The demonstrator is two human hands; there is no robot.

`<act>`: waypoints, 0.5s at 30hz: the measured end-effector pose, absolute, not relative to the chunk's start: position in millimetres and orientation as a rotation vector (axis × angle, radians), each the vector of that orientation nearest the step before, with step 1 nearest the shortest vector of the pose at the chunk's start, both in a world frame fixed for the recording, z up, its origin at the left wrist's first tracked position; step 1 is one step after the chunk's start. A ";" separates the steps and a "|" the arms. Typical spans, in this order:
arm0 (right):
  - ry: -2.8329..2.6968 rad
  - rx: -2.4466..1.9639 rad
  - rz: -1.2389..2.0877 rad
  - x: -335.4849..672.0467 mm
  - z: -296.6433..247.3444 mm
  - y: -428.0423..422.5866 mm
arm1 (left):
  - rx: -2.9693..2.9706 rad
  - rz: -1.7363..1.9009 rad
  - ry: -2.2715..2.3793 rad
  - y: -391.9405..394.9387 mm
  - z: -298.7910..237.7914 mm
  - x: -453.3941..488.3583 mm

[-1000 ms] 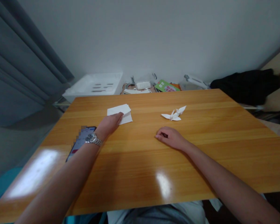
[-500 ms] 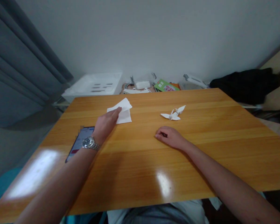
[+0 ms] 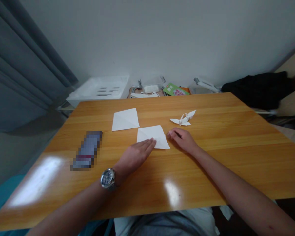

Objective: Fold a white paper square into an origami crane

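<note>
My left hand, with a metal watch on its wrist, lies flat with fingers stretched out on a square sheet of white paper. Just right of that sheet, my right hand rests on its side on the table, fingers curled in and nothing visible in them. Its fingertips are close to the sheet's right edge; I cannot tell if they touch it. A second white sheet lies farther back on the left. Behind my right hand sit two folded white paper cranes, close together.
The shiny wooden table spans the view. At the left lies a phone, its screen blurred out. Beyond the far edge are a white foam tray, a green booklet and a dark cloth heap.
My left hand has come right and nearer with one sheet, now flat before my right hand. The other sheet stays at the back left. The phone is uncovered. My right hand has barely moved.
</note>
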State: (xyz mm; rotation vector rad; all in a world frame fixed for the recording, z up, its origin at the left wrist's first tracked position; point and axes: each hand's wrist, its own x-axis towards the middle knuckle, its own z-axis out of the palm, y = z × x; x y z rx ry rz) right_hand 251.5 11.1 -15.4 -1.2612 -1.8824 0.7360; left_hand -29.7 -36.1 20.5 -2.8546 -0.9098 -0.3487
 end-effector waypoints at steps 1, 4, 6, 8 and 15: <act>-1.868 -1.262 0.726 250.8 -14.5 10.8 | -2.864 -0.308 -0.914 -37.2 17.4 -26.2; -1.857 -1.234 0.665 249.0 -11.5 9.6 | -2.880 -0.211 -0.959 -39.8 9.1 -16.0; -1.896 -1.192 0.598 248.2 -9.7 8.5 | -2.882 -0.215 -0.972 -41.3 4.5 -9.5; -1.955 -1.158 0.515 247.3 -8.6 7.2 | -2.881 -0.279 -0.989 -42.7 1.2 -3.7; -2.287 -1.102 0.268 238.9 -17.2 2.3 | -2.947 -0.398 -1.004 -41.9 -2.3 0.4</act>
